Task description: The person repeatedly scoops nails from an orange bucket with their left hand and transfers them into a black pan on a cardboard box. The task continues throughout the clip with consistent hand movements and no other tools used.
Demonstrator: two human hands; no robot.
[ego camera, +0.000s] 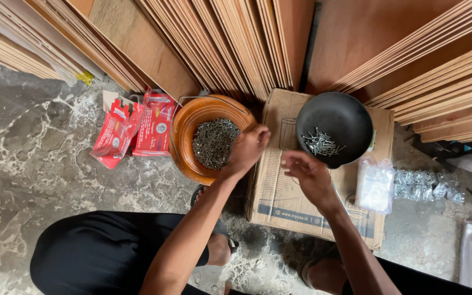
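An orange bowl point(184, 136) on the floor holds a heap of small dark nails point(213, 143). My left hand point(247, 148) hovers at the bowl's right rim, fingers closed; what is inside them is hidden. A black bowl point(350, 117) with a small pile of shiny nails point(320, 143) rests on a cardboard box point(279, 191). My right hand point(310, 175) is over the box, just below and left of the black bowl, fingers bent and apart, holding nothing that I can see.
Red packets point(135, 128) lie left of the orange bowl. Clear plastic bags point(375, 186) and small filled bags point(427, 186) lie right of the box. Stacked plywood sheets point(236, 43) lean behind. The floor point(39, 164) is grey marble. My knees are at the bottom.
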